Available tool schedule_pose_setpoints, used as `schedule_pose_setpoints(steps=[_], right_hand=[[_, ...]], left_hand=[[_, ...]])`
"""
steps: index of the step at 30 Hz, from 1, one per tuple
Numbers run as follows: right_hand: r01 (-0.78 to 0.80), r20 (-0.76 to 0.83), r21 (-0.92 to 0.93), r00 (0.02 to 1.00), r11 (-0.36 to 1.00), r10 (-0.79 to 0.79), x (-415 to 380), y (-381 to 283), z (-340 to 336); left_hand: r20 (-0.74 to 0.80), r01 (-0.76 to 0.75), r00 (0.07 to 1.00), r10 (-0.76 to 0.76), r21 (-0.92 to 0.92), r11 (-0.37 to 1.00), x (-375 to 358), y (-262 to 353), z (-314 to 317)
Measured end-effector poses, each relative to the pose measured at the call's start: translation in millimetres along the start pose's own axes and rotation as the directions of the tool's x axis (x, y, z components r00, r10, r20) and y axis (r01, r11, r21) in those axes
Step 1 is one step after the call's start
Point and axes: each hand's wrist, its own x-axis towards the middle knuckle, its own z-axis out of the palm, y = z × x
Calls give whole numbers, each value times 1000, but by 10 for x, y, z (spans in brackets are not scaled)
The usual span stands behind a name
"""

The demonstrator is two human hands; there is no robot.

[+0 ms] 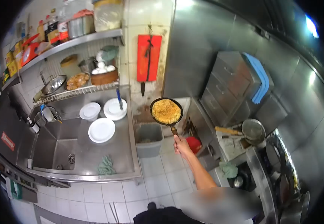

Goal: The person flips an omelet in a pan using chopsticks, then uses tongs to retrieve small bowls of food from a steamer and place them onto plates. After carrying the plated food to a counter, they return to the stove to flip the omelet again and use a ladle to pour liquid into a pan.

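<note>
My right hand [182, 145] is closed around the handle of a small black frying pan [152, 116]. A round, golden-yellow omelette [166, 111] nearly fills the pan. I see the pan held out over the floor, between the steel sink counter and the stove side. Below it, in view, stand a grey bin [149, 143] and a red round object [194, 145], partly hidden by my hand. My left hand is out of view.
White plates [101, 130] lie on the sink counter [83, 164] at left, with a green cloth [106, 165]. A rack above holds eggs [104, 68] and pans. Steel drawers [227, 71] and a strainer [253, 130] stand at right, near the stove.
</note>
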Motion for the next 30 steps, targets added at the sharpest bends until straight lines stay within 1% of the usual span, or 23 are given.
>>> schedule_pose_setpoints(steps=[3,4,6,7,8,9,10,12,13,15,16,17,18,19,20,21,22,23,24,26,28,29,30], right_hand=[[-130,-26,138,991,982,135,-568,534,-202],[-170,-112,212,974,962,197,-967,881,-443],[-162,-210,70,962,984,174,-1513,1202,-657],[-196,-331,-22,927,980,178,-1822,1297,-762],[-201,-397,23,897,979,193,-2070,1428,-865],[-214,-489,-88,860,973,145,-2372,1571,-1009],[-243,-570,-195,817,950,92,-2677,1707,-1128],[-278,-704,-126,701,952,111,-3231,1915,-1326],[-300,-766,-136,636,944,92,-3525,1912,-1383],[-296,-851,-75,517,952,94,-4096,2193,-1569],[-289,-885,-30,452,957,108,-4326,2310,-1645],[-273,-930,2,352,962,102,-4489,2393,-1726],[-249,-958,28,271,968,97,-4642,2459,-1846],[-265,-970,74,206,961,132,-4799,2531,-1987],[-248,-971,88,193,965,138,-4926,2756,-2194],[-217,-998,28,52,976,40,-4995,3126,-2458],[-191,-995,-24,-90,981,-42,-5042,2966,-2536],[-77,-978,208,14,975,209,-5272,2826,-2628],[-122,-983,183,4,976,184,-5405,2787,-2778],[-183,-990,140,-39,973,135,-5591,2886,-3098],[-97,-987,157,-53,983,152,-5696,2898,-3314],[-28,-989,142,-47,989,141,-5715,2893,-3397],[-16,-989,143,-50,990,142,-5728,2936,-3494]], left_hand=[[121,-111,989,89,194,975,152,-114,17],[203,-156,970,130,118,981,110,-214,-86],[274,-171,943,188,-87,981,327,-80,-113],[308,-172,925,224,-185,967,426,4,-96],[339,-170,903,265,-283,944,527,75,-87],[304,26,945,116,-425,905,564,126,-85],[240,-255,918,315,-249,934,681,217,-76],[285,-61,936,205,-444,894,952,454,-131],[328,-127,904,275,-409,904,1129,585,-168],[409,-56,895,177,-291,955,1486,935,-302],[431,-119,874,225,-259,958,1548,1202,-445],[395,-208,855,337,-335,919,1539,1574,-628],[340,-280,837,429,-407,870,1192,2272,-1093],[314,-232,858,407,-469,852,1210,2489,-987],[297,-278,862,412,-403,872,949,2985,-1176],[270,-299,851,450,-454,839,892,3269,-1122],[238,-321,844,481,-494,808,900,3479,-1109],[224,-333,828,514,-541,772,947,3718,-971],[214,-342,810,546,-584,736,967,3959,-877],[251,-333,753,608,-651,682,409,4759,-1070],[279,-411,654,703,-649,640,10,5375,-1132],[278,-424,650,707,-640,641,-174,5612,-1148],[286,-431,599,748,-672,602,-353,5839,-1139]])
